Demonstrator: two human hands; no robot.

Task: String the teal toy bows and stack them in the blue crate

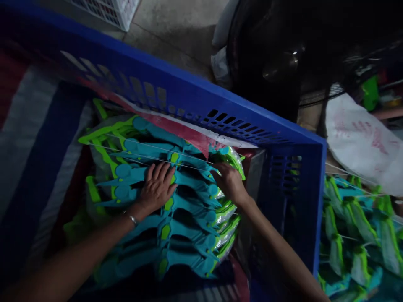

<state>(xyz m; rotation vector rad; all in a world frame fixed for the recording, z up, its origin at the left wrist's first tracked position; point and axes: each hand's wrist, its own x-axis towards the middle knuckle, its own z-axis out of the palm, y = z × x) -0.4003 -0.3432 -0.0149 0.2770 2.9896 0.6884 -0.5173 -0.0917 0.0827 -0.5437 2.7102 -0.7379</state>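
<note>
A stack of teal plastic parts [189, 205] with bright green centre pieces and green-edged, clear-wrapped ends lies in a blue crate [189, 84]. My left hand [159, 186] rests flat on the middle of the stack, fingers spread and holding nothing. At the stack's right end, my right hand [231, 182] is closed, fingers curled down by a teal tip. What its fingertips grip is hidden. Thin white strings [147, 158] stretch across the upper parts towards my right hand. A bracelet circles my left wrist.
Striped red, white and blue sheeting [40, 138] lines the crate's left side. More teal and green parts [352, 235] lie outside, at right, below a white printed sack [362, 130]. A white crate [116, 12] stands on the floor behind. Something large and black fills the upper right.
</note>
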